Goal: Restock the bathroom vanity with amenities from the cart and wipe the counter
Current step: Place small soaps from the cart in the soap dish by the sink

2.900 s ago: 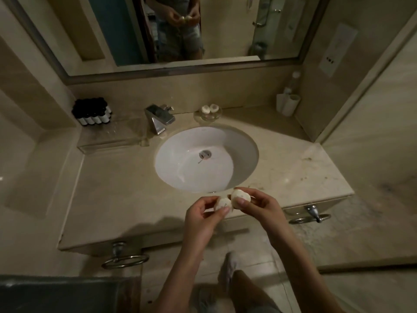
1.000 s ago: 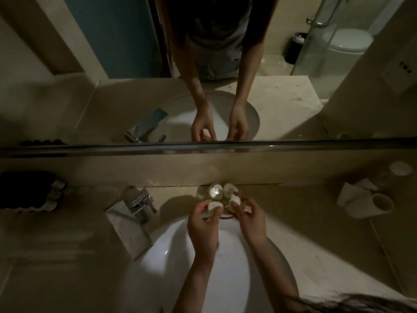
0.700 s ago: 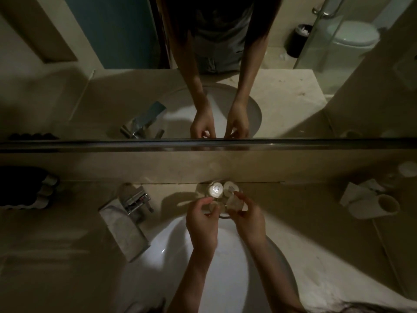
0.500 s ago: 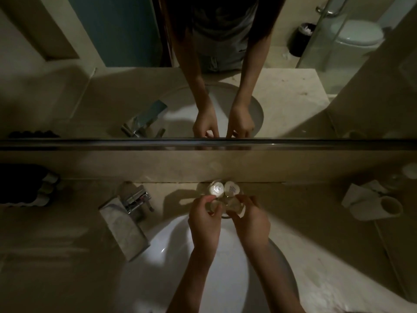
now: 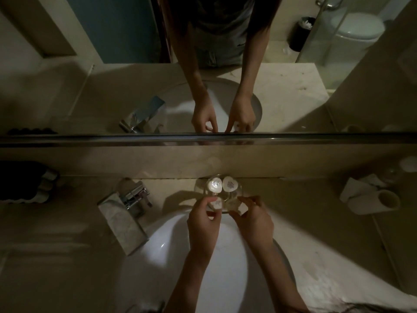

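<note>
Far left: dark bottles in a row on the bench, well apart from the work.
Faucet: the faucet stands just left of the dish, out of the path.
Left hand: the left hand reaches over the basin and pinches a white soap at the dish's near rim.
Dish: the glass dish lies just ahead of both hands; two far soaps fill its back half.
Right hand: the right hand pinches a second soap, equally near.
Coming move: likely a short set-down forward; the near half looks tight.
Far right: white cups on their sides, well apart.
</note>
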The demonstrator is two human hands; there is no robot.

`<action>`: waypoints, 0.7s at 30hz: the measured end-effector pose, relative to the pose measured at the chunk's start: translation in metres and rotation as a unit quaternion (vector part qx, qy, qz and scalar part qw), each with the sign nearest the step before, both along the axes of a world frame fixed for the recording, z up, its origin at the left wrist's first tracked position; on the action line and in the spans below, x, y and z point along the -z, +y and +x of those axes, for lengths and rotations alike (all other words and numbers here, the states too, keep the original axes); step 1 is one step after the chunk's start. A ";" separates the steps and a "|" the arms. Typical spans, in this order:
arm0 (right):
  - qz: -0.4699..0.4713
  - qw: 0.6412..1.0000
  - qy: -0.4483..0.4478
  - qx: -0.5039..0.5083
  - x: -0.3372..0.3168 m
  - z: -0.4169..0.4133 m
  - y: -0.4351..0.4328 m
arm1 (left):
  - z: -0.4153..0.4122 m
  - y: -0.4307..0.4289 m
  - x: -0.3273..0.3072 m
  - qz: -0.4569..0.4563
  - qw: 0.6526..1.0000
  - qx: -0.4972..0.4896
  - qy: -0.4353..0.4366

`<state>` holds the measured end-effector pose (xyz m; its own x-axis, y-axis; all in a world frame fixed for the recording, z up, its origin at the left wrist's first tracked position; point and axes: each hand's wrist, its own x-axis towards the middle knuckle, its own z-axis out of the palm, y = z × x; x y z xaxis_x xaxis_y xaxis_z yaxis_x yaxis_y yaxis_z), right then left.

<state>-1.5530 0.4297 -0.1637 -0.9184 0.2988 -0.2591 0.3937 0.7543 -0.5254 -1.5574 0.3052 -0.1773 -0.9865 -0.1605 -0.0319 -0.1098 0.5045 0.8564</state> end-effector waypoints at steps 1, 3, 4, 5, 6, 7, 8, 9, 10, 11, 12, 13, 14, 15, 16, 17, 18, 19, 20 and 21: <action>0.001 1.000 0.001 0.004 0.001 0.000 0.000 | 0.000 0.000 0.001 -0.002 1.000 -0.001 0.006; -0.001 1.000 0.007 0.011 0.004 0.000 -0.001 | 0.000 0.002 0.002 -0.007 1.000 -0.003 0.016; -0.003 1.000 0.010 0.013 0.005 -0.001 -0.002 | 0.000 0.003 0.002 -0.008 1.000 -0.007 0.015; -0.006 1.000 0.013 0.015 0.007 -0.002 -0.002 | -0.002 0.004 0.002 -0.008 1.000 -0.012 0.010; -0.008 1.000 0.013 0.016 0.008 -0.003 -0.002 | -0.003 0.004 0.001 -0.009 1.000 -0.019 0.002; -0.010 1.000 0.013 0.018 0.010 -0.004 -0.003 | -0.005 0.004 0.001 -0.011 1.000 -0.023 -0.006; -0.012 1.000 0.012 0.022 0.011 -0.005 -0.003 | -0.007 0.003 0.001 -0.015 1.000 -0.024 -0.011; -0.012 1.000 0.012 0.026 0.012 -0.006 -0.002 | -0.008 0.003 0.001 -0.019 0.999 -0.024 -0.014; -0.010 0.999 0.014 0.029 0.012 -0.007 -0.002 | -0.009 0.002 0.001 -0.024 0.999 -0.023 -0.014; -0.009 0.999 0.017 0.031 0.013 -0.008 -0.003 | -0.010 0.001 0.001 -0.027 0.999 -0.020 -0.014; -0.009 0.999 0.020 0.033 0.014 -0.009 -0.004 | -0.011 0.000 0.003 -0.030 0.999 -0.016 -0.012; -0.010 0.999 0.021 0.037 0.015 -0.011 -0.005 | -0.011 0.000 0.004 -0.035 0.999 -0.011 -0.008; -0.011 0.999 0.021 0.042 0.015 -0.012 -0.006 | -0.010 -0.001 0.006 -0.039 0.999 -0.006 0.000; -0.013 0.999 0.025 0.045 0.015 -0.013 -0.007 | -0.010 -0.002 0.007 -0.041 0.999 -0.001 0.010; -0.017 0.998 0.029 0.048 0.015 -0.014 -0.007 | -0.010 -0.002 0.009 -0.043 0.999 0.003 0.018; -0.020 0.998 0.032 0.049 0.015 -0.015 -0.007 | -0.009 -0.002 0.009 -0.045 0.999 0.004 0.022; -0.023 0.998 0.032 0.052 0.015 -0.015 -0.007 | -0.008 -0.002 0.010 -0.048 0.999 0.005 0.025; -0.025 0.998 0.030 0.057 0.014 -0.015 -0.008 | -0.008 -0.002 0.010 -0.051 0.998 0.006 0.027; -0.027 0.997 0.029 0.061 0.014 -0.015 -0.007 | -0.008 -0.002 0.011 -0.052 0.998 0.006 0.030; -0.029 0.997 0.028 0.063 0.014 -0.015 -0.007 | -0.008 -0.002 0.012 -0.052 0.998 0.006 0.032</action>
<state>-1.5684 0.4225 -0.1774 -0.8883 0.3986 -0.2282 0.4517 0.6686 -0.5907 -1.5656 0.3029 -0.1889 -0.9878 -0.1480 0.0483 -0.0492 0.5913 0.8049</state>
